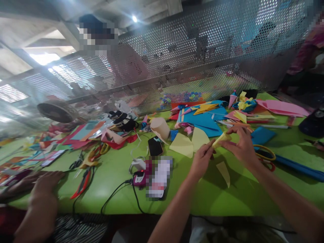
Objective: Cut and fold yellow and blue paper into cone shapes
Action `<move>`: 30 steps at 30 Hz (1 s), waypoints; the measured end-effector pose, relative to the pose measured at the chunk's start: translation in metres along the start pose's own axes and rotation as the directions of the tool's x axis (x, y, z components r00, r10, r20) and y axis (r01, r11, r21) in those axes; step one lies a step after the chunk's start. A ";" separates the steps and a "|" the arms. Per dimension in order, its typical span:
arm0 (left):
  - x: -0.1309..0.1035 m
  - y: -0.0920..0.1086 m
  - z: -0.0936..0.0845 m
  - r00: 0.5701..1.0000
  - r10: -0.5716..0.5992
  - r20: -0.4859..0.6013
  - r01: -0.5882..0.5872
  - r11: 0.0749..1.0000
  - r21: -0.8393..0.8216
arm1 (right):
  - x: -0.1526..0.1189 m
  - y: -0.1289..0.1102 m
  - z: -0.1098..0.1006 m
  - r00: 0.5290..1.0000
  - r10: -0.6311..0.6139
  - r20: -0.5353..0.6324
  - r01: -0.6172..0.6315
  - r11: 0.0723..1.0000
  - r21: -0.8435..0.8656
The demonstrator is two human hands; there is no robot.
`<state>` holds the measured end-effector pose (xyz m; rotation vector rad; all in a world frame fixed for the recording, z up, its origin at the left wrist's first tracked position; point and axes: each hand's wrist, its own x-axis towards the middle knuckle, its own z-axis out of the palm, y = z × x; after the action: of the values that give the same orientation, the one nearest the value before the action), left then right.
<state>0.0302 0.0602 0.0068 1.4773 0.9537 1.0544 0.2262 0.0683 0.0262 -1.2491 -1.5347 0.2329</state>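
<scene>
A yellow roll (220, 140) of paper is held just above the table (113, 199), slanting between the person's two hands. The left hand (204, 154) has its fingers closed on the roll's lower left end; the right hand (240, 144) pinches the other end between thumb and fingers. Below them a narrow pale scrap (224, 173) lies flat. Two pale yellow sheets (181, 145) lie just left of the roll, near a beige cylinder (160, 128) and a dark phone (155, 145). Behind the hands, blue paper (199, 118) is spread under smaller folded pieces, with pink paper (283, 107) farther right. Beside the right forearm are yellow-rimmed scissors (264, 152), and a long blue strip (301, 167) runs toward the table's right edge. Left of the left forearm sit a blurred-out phone (160, 177) and a purple socket block (139, 178) with cables. Well apart, at far left, another person's hand (47, 182) rests on the table, red-handled pliers (82, 184) nearby. A perforated screen (177, 60) stands behind everything.
</scene>
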 end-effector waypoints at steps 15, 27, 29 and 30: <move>0.001 0.006 -0.006 0.981 -0.175 -0.083 0.152 0.961 -0.231 | 0.009 0.006 -0.008 0.996 -0.068 0.060 0.064 0.996 0.067; 0.000 0.007 -0.008 0.975 -0.220 -0.020 0.204 0.932 -0.299 | 0.009 0.006 -0.009 0.996 -0.060 0.067 0.053 0.994 0.099; 0.000 0.007 -0.008 0.974 -0.227 -0.019 0.210 0.928 -0.308 | 0.009 0.006 -0.009 0.997 -0.047 0.062 0.040 0.993 0.107; 0.000 0.007 -0.009 0.972 -0.235 -0.014 0.219 0.924 -0.313 | 0.009 0.006 -0.009 0.997 -0.041 0.060 0.034 0.993 0.110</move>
<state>0.0224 0.0620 0.0141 1.0590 0.9223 1.0217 0.2385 0.0738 0.0305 -1.1353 -1.5763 0.3297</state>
